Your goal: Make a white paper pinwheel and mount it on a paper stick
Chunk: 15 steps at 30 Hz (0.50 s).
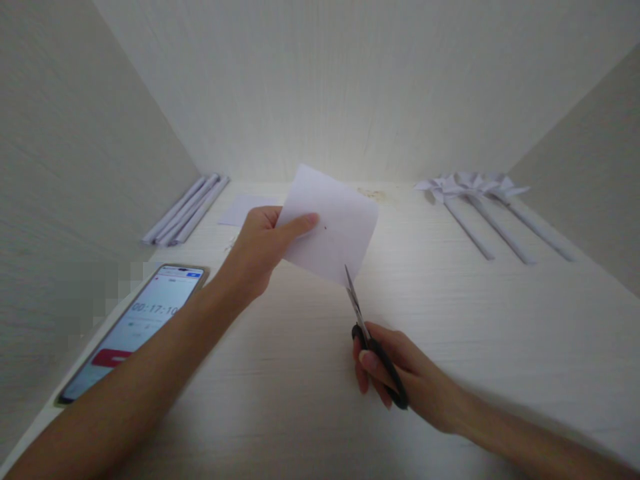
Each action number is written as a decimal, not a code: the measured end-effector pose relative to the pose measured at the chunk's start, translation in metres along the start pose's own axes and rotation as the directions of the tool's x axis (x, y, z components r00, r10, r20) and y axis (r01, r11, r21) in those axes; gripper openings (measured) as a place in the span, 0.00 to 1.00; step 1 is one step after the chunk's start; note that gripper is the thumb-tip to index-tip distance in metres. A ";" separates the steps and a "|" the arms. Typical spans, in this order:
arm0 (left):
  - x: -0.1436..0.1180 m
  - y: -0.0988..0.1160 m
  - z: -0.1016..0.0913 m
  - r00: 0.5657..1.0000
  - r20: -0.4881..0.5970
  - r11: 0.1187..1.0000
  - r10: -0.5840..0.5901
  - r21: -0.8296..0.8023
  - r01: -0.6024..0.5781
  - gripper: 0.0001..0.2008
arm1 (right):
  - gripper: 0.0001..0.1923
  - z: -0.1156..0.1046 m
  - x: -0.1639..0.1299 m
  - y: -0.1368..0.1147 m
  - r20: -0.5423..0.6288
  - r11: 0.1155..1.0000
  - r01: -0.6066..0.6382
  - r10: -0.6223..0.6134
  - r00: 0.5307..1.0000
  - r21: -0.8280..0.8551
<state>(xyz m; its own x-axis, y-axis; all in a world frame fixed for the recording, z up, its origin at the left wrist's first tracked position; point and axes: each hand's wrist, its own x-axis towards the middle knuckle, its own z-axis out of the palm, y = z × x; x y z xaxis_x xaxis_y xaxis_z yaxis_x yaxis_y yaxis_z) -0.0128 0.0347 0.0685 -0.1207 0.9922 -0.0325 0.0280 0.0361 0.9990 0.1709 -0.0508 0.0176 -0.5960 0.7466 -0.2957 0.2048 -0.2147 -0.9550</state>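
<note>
My left hand [260, 250] pinches a white square of paper [333, 223] by its left edge and holds it tilted above the pale wooden desk [300, 400]. My right hand [400, 373] grips black-handled scissors [370, 343]. Their blades point up and touch the paper's lower corner. A small dark dot marks the middle of the sheet.
A phone [135, 327] with a running timer lies at the left edge. Several rolled paper sticks [187, 208] rest at the back left, near a flat paper sheet [245, 208]. Three paper pinwheels on sticks [480, 200] lie at the back right. Walls enclose three sides.
</note>
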 end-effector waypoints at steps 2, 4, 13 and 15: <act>0.000 0.000 0.000 1.000 0.002 1.000 -0.002 -0.003 0.002 0.10 | 0.18 0.000 -0.001 0.001 0.003 1.000 0.001 -0.001 1.000 -0.016; -0.001 0.000 0.000 1.000 0.005 1.000 -0.006 -0.005 0.006 0.09 | 0.18 -0.001 -0.002 0.001 0.003 1.000 0.001 0.000 1.000 -0.026; -0.001 0.000 0.000 1.000 0.018 1.000 -0.014 -0.006 0.014 0.09 | 0.18 0.000 -0.001 -0.002 0.002 1.000 -0.015 0.015 1.000 0.003; -0.001 0.001 0.000 1.000 0.017 1.000 -0.014 -0.013 0.014 0.09 | 0.18 0.000 0.000 -0.002 0.000 1.000 -0.011 0.011 1.000 -0.004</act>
<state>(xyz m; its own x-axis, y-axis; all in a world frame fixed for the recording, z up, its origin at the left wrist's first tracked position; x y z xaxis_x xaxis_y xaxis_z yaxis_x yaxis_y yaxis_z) -0.0122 0.0336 0.0691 -0.1038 0.9935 -0.0466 0.0133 0.0482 0.9987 0.1705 -0.0501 0.0199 -0.5935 0.7443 -0.3063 0.2147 -0.2204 -0.9515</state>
